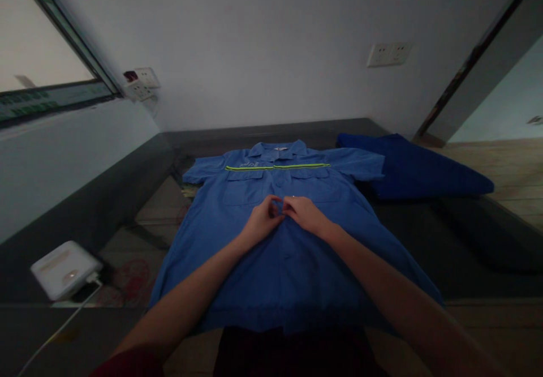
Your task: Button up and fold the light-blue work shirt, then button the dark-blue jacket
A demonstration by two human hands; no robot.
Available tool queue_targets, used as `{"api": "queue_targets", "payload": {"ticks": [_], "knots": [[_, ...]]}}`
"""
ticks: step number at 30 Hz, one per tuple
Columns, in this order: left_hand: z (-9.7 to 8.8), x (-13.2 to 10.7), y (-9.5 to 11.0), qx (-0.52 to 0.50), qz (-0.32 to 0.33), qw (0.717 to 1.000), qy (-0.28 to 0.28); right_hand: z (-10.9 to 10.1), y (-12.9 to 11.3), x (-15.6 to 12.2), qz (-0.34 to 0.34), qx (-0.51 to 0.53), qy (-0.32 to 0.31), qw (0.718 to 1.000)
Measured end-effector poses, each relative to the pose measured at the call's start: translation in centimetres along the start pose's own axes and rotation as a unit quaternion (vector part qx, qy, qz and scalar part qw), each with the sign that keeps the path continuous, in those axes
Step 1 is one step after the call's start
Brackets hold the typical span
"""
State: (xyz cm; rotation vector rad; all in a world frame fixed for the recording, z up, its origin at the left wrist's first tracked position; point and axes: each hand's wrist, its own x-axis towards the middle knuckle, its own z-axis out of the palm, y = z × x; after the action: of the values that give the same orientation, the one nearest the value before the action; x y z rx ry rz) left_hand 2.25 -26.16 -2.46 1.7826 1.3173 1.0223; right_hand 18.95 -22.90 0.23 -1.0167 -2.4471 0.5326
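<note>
A blue short-sleeved work shirt [246, 235] lies spread front side up, its collar at the far end and its hem towards me. A yellow-green stripe crosses the chest above two flap pockets. My left hand [265, 218] and my right hand [303, 213] meet at the middle of the front placket, just below the pockets. Both have their fingers bent into a pinch on the shirt's front edge. Whether a button sits between the fingertips is too small and dark to make out.
The shirt rests on a dark table [424, 241]. A folded dark blue cloth [416, 167] lies to the right. On the left sits a white charger box [65, 269] with a white cable [63, 326]. Wall sockets [389, 54] are on the wall behind.
</note>
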Motion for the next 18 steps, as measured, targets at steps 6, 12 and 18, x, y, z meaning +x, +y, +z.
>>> {"api": "queue_targets", "payload": {"ticks": [6, 12, 18], "knots": [[-0.1, 0.2, 0.1, -0.003, -0.004, 1.000, 0.000, -0.1, 1.3, 0.2, 0.022, 0.144, -0.023, 0.989], [-0.3, 0.7, 0.2, -0.049, -0.038, 0.998, 0.001, 0.2, 2.6, 0.2, 0.049, 0.315, -0.024, 0.948], [-0.1, 0.7, 0.6, -0.012, -0.030, 0.999, 0.009, 0.4, 2.9, 0.4, 0.061, 0.359, -0.019, 0.931]]}}
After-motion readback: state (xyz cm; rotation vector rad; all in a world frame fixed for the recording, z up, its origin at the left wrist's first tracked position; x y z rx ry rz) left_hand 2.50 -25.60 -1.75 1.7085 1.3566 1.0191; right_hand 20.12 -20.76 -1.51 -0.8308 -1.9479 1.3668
